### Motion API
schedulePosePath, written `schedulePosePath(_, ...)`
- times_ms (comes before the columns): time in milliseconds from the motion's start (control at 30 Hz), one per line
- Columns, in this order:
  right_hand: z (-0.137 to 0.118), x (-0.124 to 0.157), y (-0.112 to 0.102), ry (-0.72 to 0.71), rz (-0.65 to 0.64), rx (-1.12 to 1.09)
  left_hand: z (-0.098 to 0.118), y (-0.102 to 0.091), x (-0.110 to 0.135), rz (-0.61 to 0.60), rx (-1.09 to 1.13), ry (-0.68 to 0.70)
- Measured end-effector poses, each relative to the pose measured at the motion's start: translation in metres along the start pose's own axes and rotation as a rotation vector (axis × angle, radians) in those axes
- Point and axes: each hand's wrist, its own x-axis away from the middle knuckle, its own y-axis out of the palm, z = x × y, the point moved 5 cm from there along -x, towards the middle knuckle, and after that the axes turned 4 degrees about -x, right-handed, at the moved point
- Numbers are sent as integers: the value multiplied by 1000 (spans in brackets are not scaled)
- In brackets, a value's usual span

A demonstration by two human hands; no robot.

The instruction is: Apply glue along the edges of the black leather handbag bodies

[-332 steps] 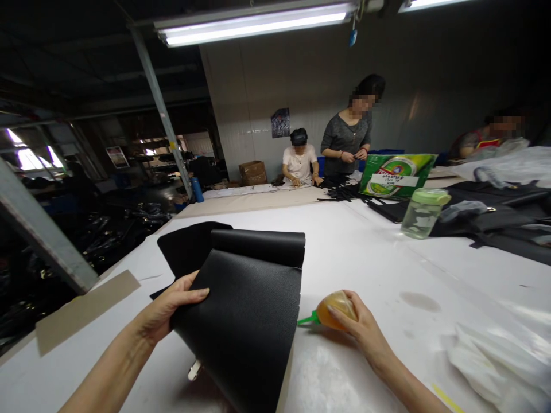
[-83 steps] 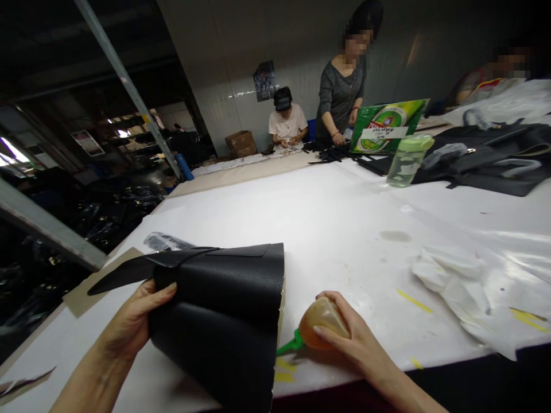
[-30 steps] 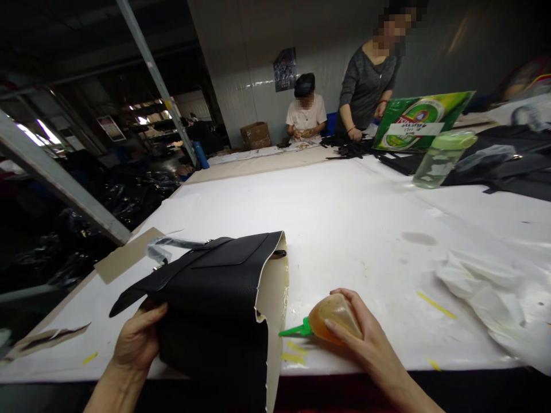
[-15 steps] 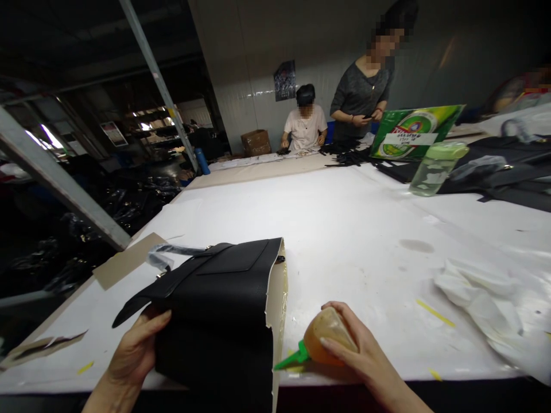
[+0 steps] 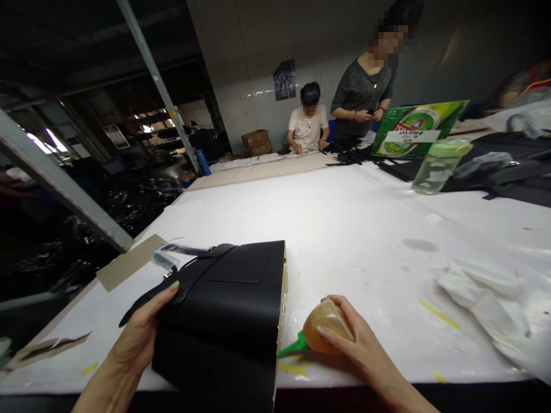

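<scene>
A black leather bag piece (image 5: pixel 228 310) with a pale inner edge lies at the near edge of the white table (image 5: pixel 336 223). My left hand (image 5: pixel 140 335) grips its left side, thumb on top by the strap. My right hand (image 5: pixel 357 344) is wrapped round an amber squeeze bottle (image 5: pixel 321 332) with a green nozzle. The nozzle tip points left at the piece's pale right edge.
Crumpled clear plastic (image 5: pixel 486 298) lies at the right. A green-lidded bottle (image 5: pixel 434 166), a green printed bag (image 5: pixel 413 129) and black leather pieces (image 5: pixel 508 172) sit at the far right. Two people (image 5: pixel 361 92) work at the far end. A cardboard sheet (image 5: pixel 124 267) lies at the left.
The black piece has been lowered and flattened, hiding most of its pale lining. The bottle nozzle stays at its right edge. My left thumb has shifted up onto the top.
</scene>
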Motion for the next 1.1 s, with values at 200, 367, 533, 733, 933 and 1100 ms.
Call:
schedulePosePath(200, -1, 2, -12, 114, 133, -385, 13, 6, -13, -91, 202, -86)
schedulePosePath(367, -10, -5, -36, 98, 259, -653, 32, 16, -31, -119, 408, -19)
schedulePosePath(533, -12, -11, -49, 43, 336, -605, -12, 26, -53, -214, 388, -191)
schedulePosePath(733, -5, -38, -47, 24, 368, -393, -60, 20, -67, -334, 370, -261)
schedulePosePath(933, -13, -89, -48, -94, 384, -91, -61, 6, -71, -306, 351, -257)
schedulePosePath(1100, -13, -114, -44, -108, 382, -37, -65, 0, -72, -297, 333, -263)
